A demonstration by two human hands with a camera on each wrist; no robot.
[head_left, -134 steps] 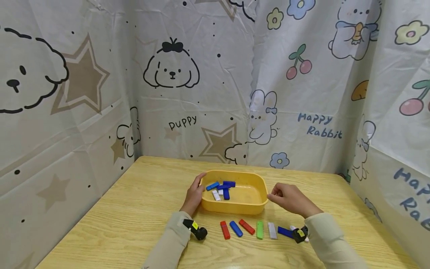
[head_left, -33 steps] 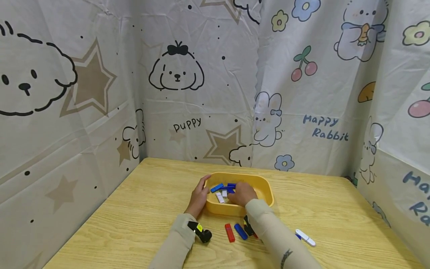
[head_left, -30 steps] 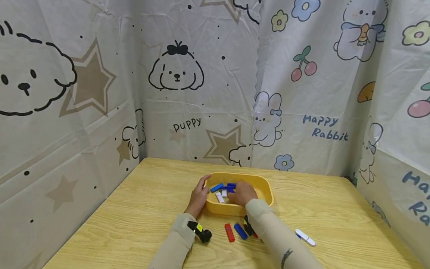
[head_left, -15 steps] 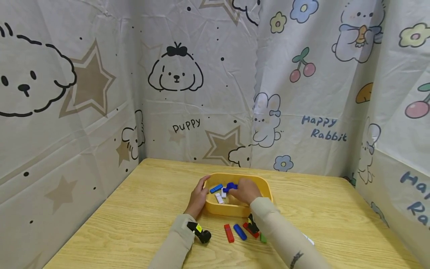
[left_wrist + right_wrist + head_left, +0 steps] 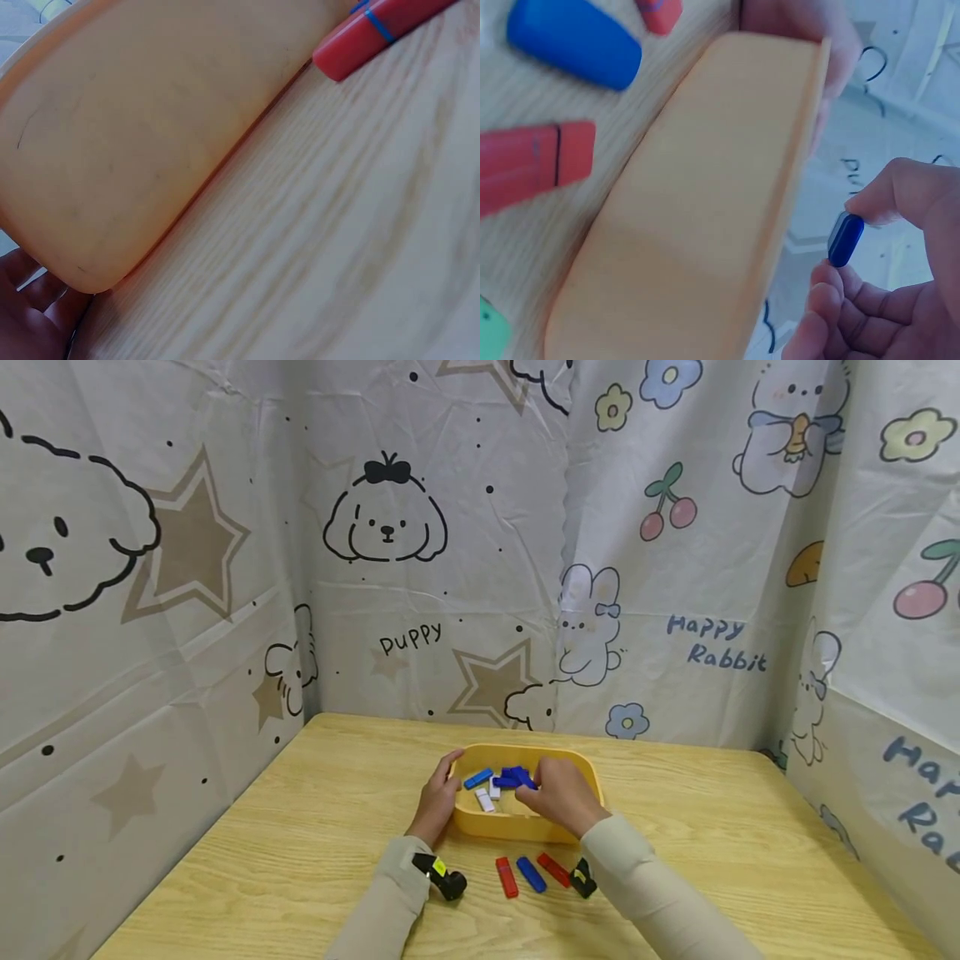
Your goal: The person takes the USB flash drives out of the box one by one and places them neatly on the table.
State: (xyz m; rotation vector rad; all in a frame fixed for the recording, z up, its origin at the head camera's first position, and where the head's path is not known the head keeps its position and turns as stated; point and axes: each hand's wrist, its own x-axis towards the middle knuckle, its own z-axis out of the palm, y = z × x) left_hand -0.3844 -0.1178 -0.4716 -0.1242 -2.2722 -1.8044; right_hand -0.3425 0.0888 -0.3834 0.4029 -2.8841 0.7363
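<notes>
Right fingers (image 5: pixel 895 192) tight on a blue stick (image 5: pixel 846 240), left fingers (image 5: pixel 442 772) round yellow tray (image 5: pixel 510 826), red sticks (image 5: pixel 507 877) outside its wall (image 5: pixel 679 202).

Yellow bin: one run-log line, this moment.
left hand: grips yellow bin | right hand: pinches blue stick over bin | table: two red sticks
</notes>
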